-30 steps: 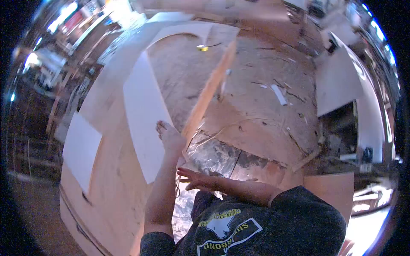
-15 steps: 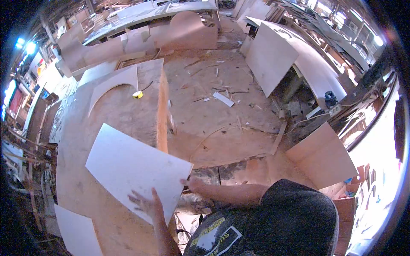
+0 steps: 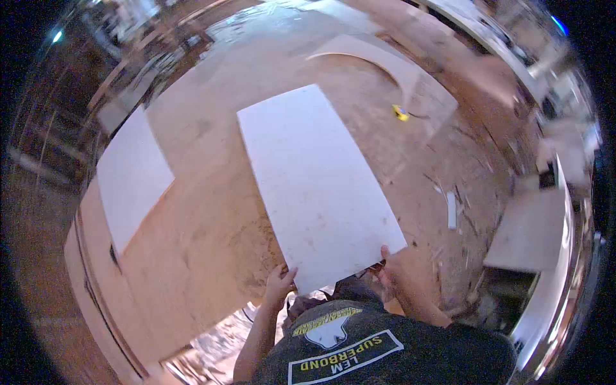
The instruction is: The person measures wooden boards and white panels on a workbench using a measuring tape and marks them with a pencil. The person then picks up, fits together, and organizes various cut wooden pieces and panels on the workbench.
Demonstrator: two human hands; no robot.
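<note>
A white-faced plywood panel (image 3: 317, 186) lies lengthwise in front of me, over the large wooden worktable (image 3: 205, 212). At its near left corner, my left hand (image 3: 280, 283) grips the edge, thumb on the white face and fingers beneath. My right hand (image 3: 386, 266) pinches the near right corner the same way, its thumb on top and the other fingers mostly hidden under the panel. The panel's near edge sits close to my body, and its far end points away across the table.
Another white panel (image 3: 131, 183) lies on the table's left side. Toward the far right are a curved-cut board (image 3: 366, 54) and a yellow tape measure (image 3: 400, 113). Offcuts, including a white strip (image 3: 451, 210), litter the floor at right, near a leaning board (image 3: 529, 231).
My left hand has gone from spread over the panel to gripping its near left corner. The panel has turned to point away from me, and the view has swung left.
</note>
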